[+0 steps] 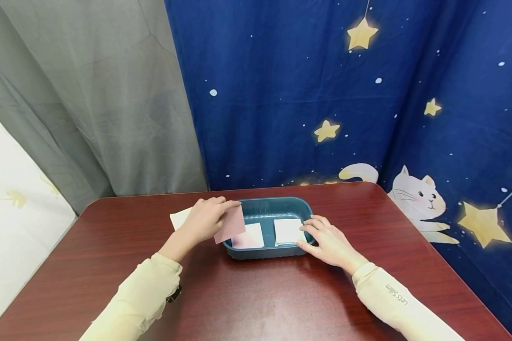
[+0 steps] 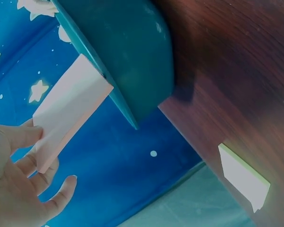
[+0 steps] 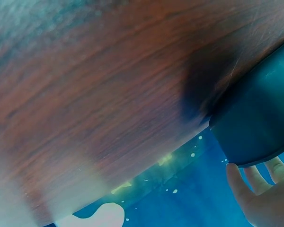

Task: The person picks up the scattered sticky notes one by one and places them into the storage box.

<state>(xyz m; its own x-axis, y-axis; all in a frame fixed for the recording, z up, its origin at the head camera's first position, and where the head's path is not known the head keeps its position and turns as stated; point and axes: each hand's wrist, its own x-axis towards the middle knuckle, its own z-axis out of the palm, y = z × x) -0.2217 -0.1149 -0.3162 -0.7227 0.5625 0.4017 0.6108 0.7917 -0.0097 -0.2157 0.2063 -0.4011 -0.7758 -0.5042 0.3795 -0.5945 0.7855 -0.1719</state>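
Note:
My left hand [image 1: 204, 219] pinches a pink sticky note pad [image 1: 232, 223] between thumb and fingers. It is held tilted over the left end of a dark teal plastic bin [image 1: 266, 253]. In the left wrist view, the pad [image 2: 71, 113] shows its flat face and a thin pink edge, close to the bin's rim. Inside the bin, a pale pinkish-white pad [image 1: 249, 237] lies at the left and a white stack of pads [image 1: 289, 231] at the right. My right hand [image 1: 327, 240] rests on the bin's right rim, fingers reaching over it beside the white stack.
Left of the bin, partly behind my left hand, a pale pad [image 1: 180, 218] with a yellow-green edge lies on the reddish-brown wooden table [image 1: 264, 303]. Behind the table's far edge hang a grey curtain [image 1: 123, 104] and a blue star-patterned curtain [image 1: 273, 94].

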